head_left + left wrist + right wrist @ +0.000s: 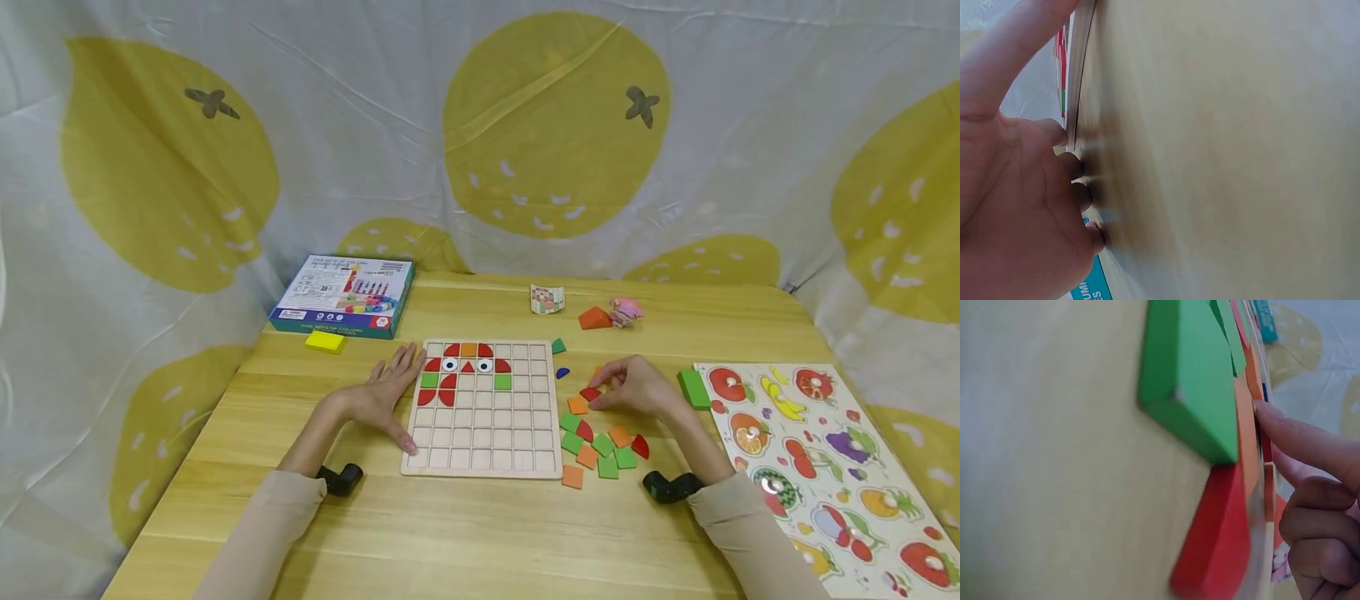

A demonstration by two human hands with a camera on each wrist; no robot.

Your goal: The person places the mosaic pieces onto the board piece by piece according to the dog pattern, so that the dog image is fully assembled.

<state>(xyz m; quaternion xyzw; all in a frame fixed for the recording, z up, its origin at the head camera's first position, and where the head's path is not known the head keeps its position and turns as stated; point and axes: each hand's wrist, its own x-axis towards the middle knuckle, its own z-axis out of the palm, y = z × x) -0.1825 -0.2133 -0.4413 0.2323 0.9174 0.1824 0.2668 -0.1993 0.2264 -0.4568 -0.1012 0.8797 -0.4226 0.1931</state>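
A square wooden grid board (480, 431) lies on the table, its upper left cells filled with red, orange and green pieces and two eye pieces. My left hand (381, 398) spreads along the board's left side, thumb at the lower left corner and fingers at the upper edge. The left wrist view shows those fingertips down on the table beside the board's edge. Right of the board, my right hand (636, 386) pinches a red quarter-circle piece (590, 393) between thumb and index finger, low over the table. Loose green squares (607, 467), orange squares (572, 477) and red quarter-circles (640, 446) lie near it.
A puzzle box (337, 292) stands at the back left, yellow pieces (326, 342) before it. A small picture card (547, 299), an orange-red piece (595, 317) and a pink figure (626, 312) sit at the back. A green block (693, 389) touches the fruit puzzle board (813, 446) at right.
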